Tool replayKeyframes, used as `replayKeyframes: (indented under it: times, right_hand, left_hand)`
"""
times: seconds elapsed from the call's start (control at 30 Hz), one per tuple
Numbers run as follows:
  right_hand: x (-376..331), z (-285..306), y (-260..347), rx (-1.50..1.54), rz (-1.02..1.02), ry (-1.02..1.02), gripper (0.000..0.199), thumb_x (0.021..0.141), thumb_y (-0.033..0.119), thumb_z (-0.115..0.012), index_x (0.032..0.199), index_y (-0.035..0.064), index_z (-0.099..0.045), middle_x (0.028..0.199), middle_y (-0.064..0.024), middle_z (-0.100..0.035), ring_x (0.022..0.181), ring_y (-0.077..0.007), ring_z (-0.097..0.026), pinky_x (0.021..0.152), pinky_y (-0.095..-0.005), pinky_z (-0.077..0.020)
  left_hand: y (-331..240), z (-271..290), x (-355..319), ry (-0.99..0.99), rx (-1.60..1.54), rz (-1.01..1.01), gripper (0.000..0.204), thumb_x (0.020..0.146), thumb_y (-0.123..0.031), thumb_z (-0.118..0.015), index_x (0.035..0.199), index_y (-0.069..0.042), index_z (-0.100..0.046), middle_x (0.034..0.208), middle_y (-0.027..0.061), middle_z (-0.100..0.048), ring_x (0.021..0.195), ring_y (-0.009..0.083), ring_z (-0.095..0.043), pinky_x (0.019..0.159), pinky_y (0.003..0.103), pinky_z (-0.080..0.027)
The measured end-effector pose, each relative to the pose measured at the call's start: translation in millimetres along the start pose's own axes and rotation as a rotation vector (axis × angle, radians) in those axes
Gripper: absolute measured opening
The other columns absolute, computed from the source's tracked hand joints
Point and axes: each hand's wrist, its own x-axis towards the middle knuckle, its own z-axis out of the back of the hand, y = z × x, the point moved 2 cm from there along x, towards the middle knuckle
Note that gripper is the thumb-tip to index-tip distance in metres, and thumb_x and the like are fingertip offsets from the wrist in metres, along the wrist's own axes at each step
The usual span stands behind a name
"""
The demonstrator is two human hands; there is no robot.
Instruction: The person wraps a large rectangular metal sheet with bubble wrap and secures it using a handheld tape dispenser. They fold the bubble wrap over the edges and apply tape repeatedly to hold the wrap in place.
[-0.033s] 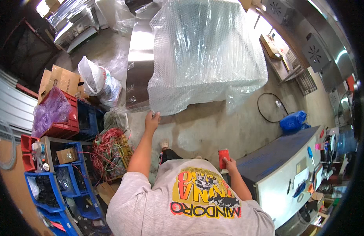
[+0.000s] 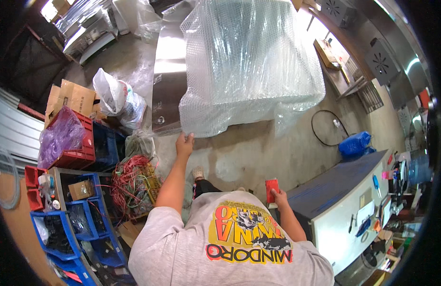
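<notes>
A big stainless steel unit (image 2: 169, 71) stands on the concrete floor, covered in clear bubble wrap (image 2: 249, 62). My left hand (image 2: 184, 143) reaches forward and pinches the lower left corner of the bubble wrap. My right hand (image 2: 277, 195) is held low by my side, closed around a small flat red object (image 2: 272, 186); what kind of object it is I cannot tell. My grey printed shirt fills the bottom of the view, and one foot (image 2: 198, 172) shows below the left arm.
On the left are blue bins (image 2: 82, 229), red crates (image 2: 80, 148), a purple bag (image 2: 61, 133), a tangle of red wire (image 2: 132, 183), a white sack (image 2: 116, 97) and cardboard boxes. A blue-topped counter (image 2: 335, 190), a blue bag (image 2: 355, 143) and a black hoop lie right.
</notes>
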Motion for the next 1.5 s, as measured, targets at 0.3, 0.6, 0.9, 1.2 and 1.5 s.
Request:
replayKeyframes:
  times: [0.3,0.6,0.9,1.2,1.5]
  right_hand:
    - [-10,-106,50,0.11,0.203,0.008,0.048,0.095,0.027,-0.072,0.13,-0.0036,-0.061,0.112,-0.0095,-0.072,0.097,-0.0152,-0.066,0.088,-0.033,-0.0526]
    - [-58,-225,93,0.181,0.213,0.196,0.057,0.098,0.022,-0.069,0.144,-0.0033,-0.048,0.126,-0.011,-0.067,0.108,-0.0168,-0.064,0.095,-0.0331,-0.0513]
    - [-68,-191,92,0.171,0.307,0.325,0.064,0.096,0.027,-0.073,0.146,-0.0038,-0.046,0.129,-0.0117,-0.065,0.113,-0.0172,-0.062,0.1,-0.0337,-0.0486]
    - [-87,-133,6,0.209,0.108,0.157,0.055,0.095,0.03,-0.074,0.134,-0.0036,-0.057,0.115,-0.0083,-0.07,0.1,-0.015,-0.065,0.092,-0.0326,-0.0517]
    - [-83,-109,8,0.215,0.1,0.136,0.052,0.096,0.026,-0.072,0.137,-0.003,-0.056,0.117,-0.0081,-0.07,0.101,-0.0145,-0.065,0.092,-0.0324,-0.0519]
  left_hand:
    - [25,-13,55,0.023,0.184,-0.194,0.033,0.095,-0.027,-0.066,0.116,-0.002,-0.062,0.09,0.0219,-0.071,0.085,0.0419,-0.07,0.077,0.047,-0.054]
    - [25,16,55,0.175,-0.073,-0.081,0.029,0.089,-0.017,-0.075,0.11,0.0,-0.063,0.099,0.0161,-0.073,0.087,0.0183,-0.071,0.077,0.033,-0.054]
    - [31,-10,-1,0.383,-0.614,0.401,0.045,0.09,-0.008,-0.074,0.13,-0.006,-0.055,0.12,0.011,-0.066,0.103,0.0211,-0.065,0.084,0.04,-0.054]
    - [36,-84,35,0.084,-1.019,0.389,0.016,0.095,-0.009,-0.072,0.109,-0.012,-0.066,0.098,0.0011,-0.069,0.084,0.0149,-0.064,0.075,0.029,-0.057]
    - [30,-89,45,-0.051,-0.879,0.352,0.027,0.093,-0.006,-0.073,0.117,-0.005,-0.061,0.106,0.0074,-0.067,0.092,0.0199,-0.067,0.084,0.033,-0.06]
